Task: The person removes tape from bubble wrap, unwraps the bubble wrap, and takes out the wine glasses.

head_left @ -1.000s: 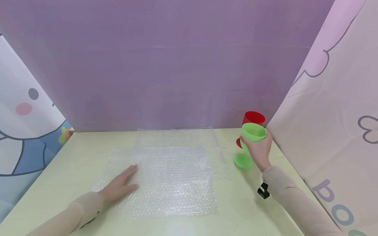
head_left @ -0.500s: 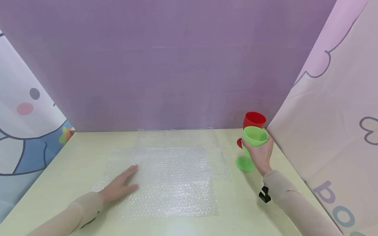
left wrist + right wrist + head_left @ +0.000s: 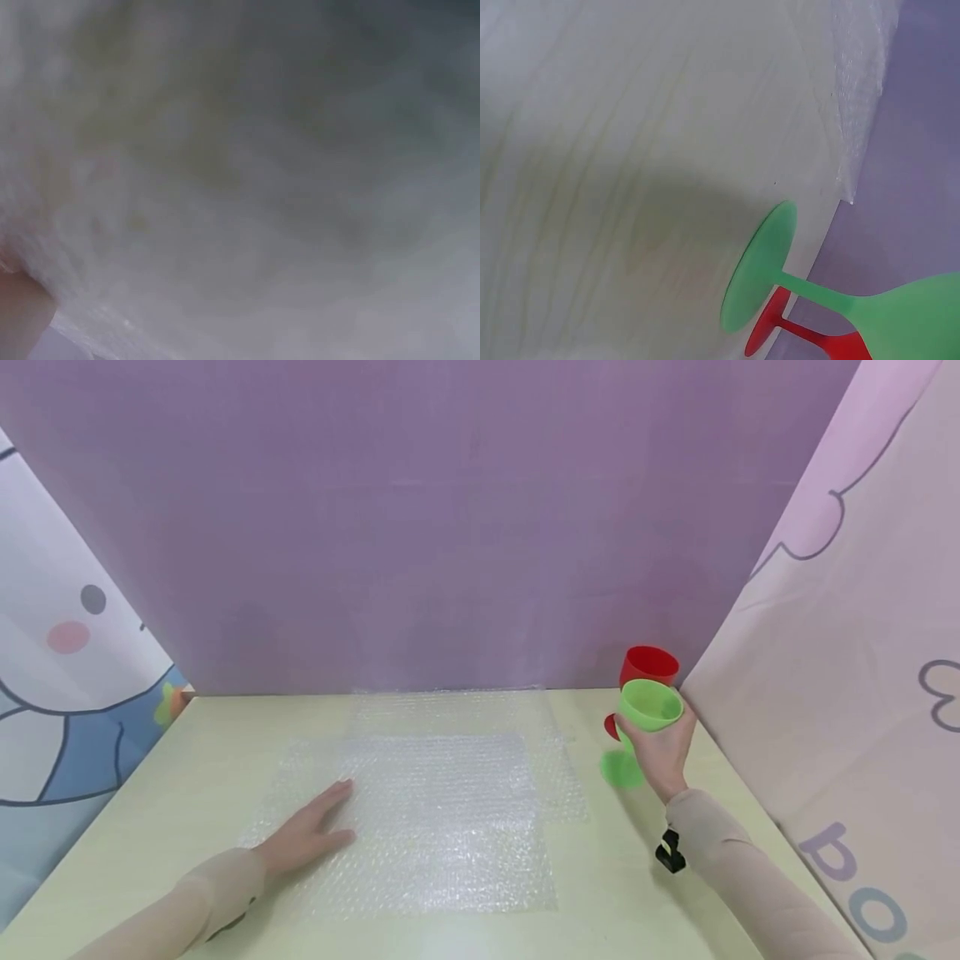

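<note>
At the right side of the table, my right hand grips a green plastic goblet by its bowl. The goblet's mouth faces up; its round foot and thin stem show in the right wrist view, where the green goblet looks lifted off the table. Close behind it stands a red goblet, partly hidden by the green one. My left hand rests flat with fingers spread on the left part of a sheet of bubble wrap. The left wrist view is mostly blurred bubble wrap.
A second bubble wrap sheet lies under the first, reaching the back edge of the table. A purple backdrop rises behind, with printed cloth panels at both sides. A black strap piece hangs at my right wrist.
My right hand has moved the green goblet slightly toward me and a little to the right. The left hand stays in place on the bubble wrap.
</note>
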### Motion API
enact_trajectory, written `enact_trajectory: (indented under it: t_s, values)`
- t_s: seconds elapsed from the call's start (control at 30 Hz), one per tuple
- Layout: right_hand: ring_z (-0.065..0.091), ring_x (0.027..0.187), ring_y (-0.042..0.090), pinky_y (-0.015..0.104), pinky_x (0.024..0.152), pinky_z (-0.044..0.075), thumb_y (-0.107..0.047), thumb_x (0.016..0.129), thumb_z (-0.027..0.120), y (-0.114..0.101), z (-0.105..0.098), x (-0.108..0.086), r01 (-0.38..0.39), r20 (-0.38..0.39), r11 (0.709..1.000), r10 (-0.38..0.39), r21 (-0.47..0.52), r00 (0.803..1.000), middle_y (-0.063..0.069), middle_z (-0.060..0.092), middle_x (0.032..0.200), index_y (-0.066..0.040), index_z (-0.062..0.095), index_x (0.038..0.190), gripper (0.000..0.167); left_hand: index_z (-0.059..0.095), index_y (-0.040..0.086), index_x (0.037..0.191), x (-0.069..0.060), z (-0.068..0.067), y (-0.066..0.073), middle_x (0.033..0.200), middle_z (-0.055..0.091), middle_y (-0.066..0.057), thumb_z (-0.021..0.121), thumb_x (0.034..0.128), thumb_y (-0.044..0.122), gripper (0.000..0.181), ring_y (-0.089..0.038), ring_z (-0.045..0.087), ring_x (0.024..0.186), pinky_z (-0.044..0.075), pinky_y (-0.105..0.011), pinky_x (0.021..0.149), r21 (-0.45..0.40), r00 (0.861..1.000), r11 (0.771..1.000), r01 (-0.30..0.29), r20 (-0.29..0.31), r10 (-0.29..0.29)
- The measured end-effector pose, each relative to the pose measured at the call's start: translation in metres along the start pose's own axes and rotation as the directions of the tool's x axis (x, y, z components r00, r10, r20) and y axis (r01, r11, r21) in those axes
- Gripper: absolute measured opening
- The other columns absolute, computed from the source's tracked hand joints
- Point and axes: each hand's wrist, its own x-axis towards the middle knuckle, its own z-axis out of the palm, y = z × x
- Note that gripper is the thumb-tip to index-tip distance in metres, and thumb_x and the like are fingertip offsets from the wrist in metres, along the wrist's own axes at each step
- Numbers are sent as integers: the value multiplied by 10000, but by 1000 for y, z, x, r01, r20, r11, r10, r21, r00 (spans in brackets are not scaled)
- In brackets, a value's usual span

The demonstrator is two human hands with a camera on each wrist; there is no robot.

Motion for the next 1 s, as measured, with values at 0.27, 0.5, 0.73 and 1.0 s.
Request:
enact_trajectory:
  t_s: [0.27,0.5,0.73,1.0]
  values:
    - [379,1182,191,371,989,393,-244,695,787,-1,0,5,-22,7,1000,22,-11,1000,24,348,1345,-156,232,1381,887,259,18,1431,-1,0,0,1493,214,-211,591,863,392,756,-424,185,1359,128,-594,1094,16,1000,1000,-6,-9,6]
    - [364,1201,196,379,998,393,-247,702,784,1,-1,5,-27,3,1000,27,-16,1000,27,335,1353,-148,209,1390,903,259,29,1434,-1,0,1,1495,211,-207,595,860,391,757,-422,182,1360,125,-596,1094,6,1000,1000,-5,-6,5]
    - [357,1209,195,385,996,394,-249,710,777,2,-1,4,-26,4,1000,26,-8,1000,18,330,1357,-168,204,1394,896,257,30,1434,0,1,0,1494,211,-210,592,860,399,760,-425,186,1357,126,-595,1094,12,1000,1000,3,-6,-3]
    - [359,1202,191,383,984,400,-274,713,774,3,2,6,-31,23,999,32,-8,999,11,326,1360,-188,192,1399,903,259,24,1431,1,-2,2,1498,207,-202,591,862,395,756,-415,179,1361,128,-582,1098,20,1000,1000,17,3,-17]
